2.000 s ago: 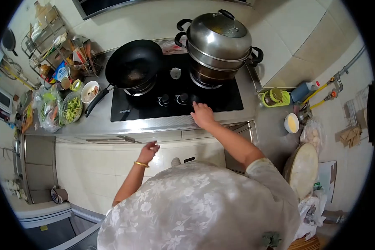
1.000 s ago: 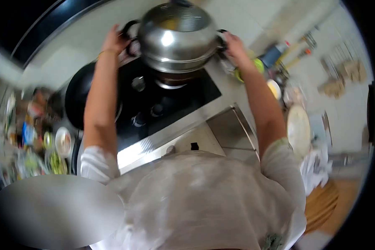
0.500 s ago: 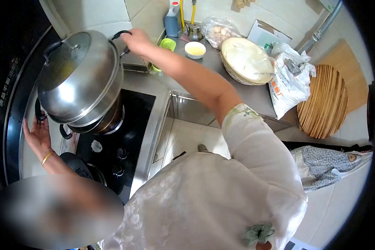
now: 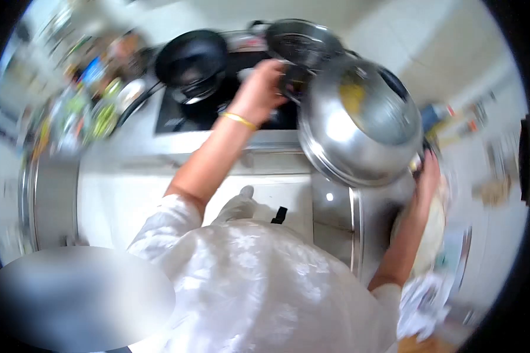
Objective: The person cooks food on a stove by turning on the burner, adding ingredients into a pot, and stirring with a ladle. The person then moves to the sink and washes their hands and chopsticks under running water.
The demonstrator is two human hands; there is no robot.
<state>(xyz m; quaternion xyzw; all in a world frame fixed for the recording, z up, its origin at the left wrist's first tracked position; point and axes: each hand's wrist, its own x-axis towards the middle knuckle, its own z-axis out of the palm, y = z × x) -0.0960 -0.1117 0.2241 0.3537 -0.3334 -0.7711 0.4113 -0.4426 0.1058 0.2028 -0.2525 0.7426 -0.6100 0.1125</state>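
Observation:
A steel steamer tier with a domed lid [image 4: 330, 123] is held up in front of me, off the stove. Through the lid's glass window something yellow shows. My left hand [image 4: 266, 88], with a gold bracelet at the wrist, is closed round the dark handle on the steamer's left side. On the opposite side my right hand [image 4: 428, 170] grips the other handle, its fingers partly hidden and blurred. Behind the steamer a lower pot [image 4: 297, 44] sits uncovered at the back of the black stove [image 4: 172, 115].
A black wok [image 4: 191, 59] stands on the left of the stove, its handle pointing toward the front left. Blurred vegetables and bags [image 4: 79, 115] crowd the left counter. At right are a large pale basin [image 4: 430, 235], partly behind my right arm, and a white bag [image 4: 421, 306].
The steamer tier has been lifted off the lower pot and moved right toward the counter. My left hand, earlier open beside its handle, now grips it. The view has turned left.

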